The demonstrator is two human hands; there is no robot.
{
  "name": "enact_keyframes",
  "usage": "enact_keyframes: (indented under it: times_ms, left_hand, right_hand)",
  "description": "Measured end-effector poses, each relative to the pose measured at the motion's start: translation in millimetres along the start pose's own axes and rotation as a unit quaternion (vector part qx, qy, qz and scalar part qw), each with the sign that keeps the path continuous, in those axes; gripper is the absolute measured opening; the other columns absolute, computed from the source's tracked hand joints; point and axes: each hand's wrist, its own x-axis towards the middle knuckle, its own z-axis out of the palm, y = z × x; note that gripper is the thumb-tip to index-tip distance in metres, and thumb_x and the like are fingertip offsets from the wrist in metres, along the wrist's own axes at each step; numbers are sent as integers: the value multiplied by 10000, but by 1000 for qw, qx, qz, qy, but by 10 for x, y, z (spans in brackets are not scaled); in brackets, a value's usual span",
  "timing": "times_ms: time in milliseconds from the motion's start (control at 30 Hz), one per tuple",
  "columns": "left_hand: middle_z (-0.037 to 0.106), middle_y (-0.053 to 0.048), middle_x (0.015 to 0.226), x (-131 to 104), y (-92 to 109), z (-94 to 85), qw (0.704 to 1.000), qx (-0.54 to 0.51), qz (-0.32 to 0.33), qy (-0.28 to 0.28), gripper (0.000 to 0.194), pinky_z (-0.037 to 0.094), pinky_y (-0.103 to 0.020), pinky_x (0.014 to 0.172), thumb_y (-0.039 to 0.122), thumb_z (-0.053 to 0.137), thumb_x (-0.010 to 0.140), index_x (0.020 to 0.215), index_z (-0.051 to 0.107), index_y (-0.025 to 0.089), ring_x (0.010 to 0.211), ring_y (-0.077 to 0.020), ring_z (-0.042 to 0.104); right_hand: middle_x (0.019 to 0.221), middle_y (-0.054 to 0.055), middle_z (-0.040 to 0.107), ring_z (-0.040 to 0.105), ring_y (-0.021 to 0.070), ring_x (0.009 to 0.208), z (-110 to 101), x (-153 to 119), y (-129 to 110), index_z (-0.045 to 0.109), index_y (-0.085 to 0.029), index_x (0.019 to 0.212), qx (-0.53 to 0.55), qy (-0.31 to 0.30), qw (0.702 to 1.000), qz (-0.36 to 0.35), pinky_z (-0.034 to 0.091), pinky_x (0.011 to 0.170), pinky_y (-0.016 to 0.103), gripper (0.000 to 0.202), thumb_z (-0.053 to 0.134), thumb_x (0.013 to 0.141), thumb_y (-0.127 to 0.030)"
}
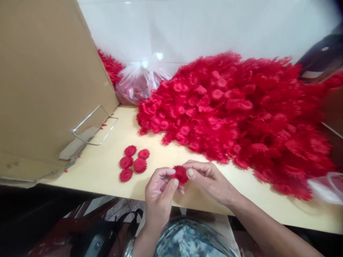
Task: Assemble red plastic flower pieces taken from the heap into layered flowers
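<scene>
Between my two hands is a red artificial flower head (pixel 180 175) with a toothed edge, held just above the table's front edge. My left hand (pixel 160 189) pinches its left side with thumb and fingers. On its right side, the thumb and fingers of my right hand (pixel 209 180) close on the rim. To the left of my hands, several flower heads (pixel 139 165) lie face up in a small cluster. A large heap of red flower heads (pixel 219 107) spreads behind and to the right of my hands.
A cardboard box (pixel 53 89) stands at the left, with a bent wire frame (pixel 100 144) by its torn lower edge. At the back is a tied clear plastic bag (pixel 136 84) against the white wall (pixel 214 28). A clear plastic piece (pixel 327 187) lies on the table (pixel 102 175) at far right.
</scene>
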Motion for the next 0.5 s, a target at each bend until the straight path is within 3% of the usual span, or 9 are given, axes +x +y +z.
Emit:
enact_keyframes:
  times_ms: [167,267,367,433,500]
  left_hand:
    - [680,-22,824,-10,-4,121,983,153,99,9,138,508,-235,634,213,661,742,879,683,215,664,-137,620]
    - [689,-47,948,23,-3,120,962,211,155,-78,231,524,-272,737,152,652,732,936,706,246,810,-184,642]
    - [660,-71,1101,52,-1,104,950,214,167,-156,383,534,-306,767,140,664,710,1072,676,267,865,-211,645]
    - [665,-70,1082,53,5,96,955,217,155,-130,384,538,-289,719,173,660,726,1100,660,261,789,-188,648]
    - [691,-47,970,45,12,84,966,217,124,-61,299,529,-254,663,219,645,755,1052,672,247,711,-156,640]
  right_hand:
    - [799,30,593,577,147,748,0,-172,71,670,-173,750,50,124,991,-5,469,735,292,267,616,801,-430]
    - [784,28,582,562,134,716,-19,-273,63,675,-181,728,5,187,982,-35,468,700,279,239,621,804,-401]
    - [752,29,596,565,135,709,-131,-455,-67,684,-191,733,-76,229,968,-73,470,681,275,194,605,827,-342]
    - [766,28,610,579,139,712,-284,-669,-227,685,-213,748,-150,273,946,-93,475,649,269,144,606,827,-304]
    - [804,20,620,591,142,740,-497,-963,-424,673,-245,738,-266,351,891,-114,475,620,255,104,612,820,-265]
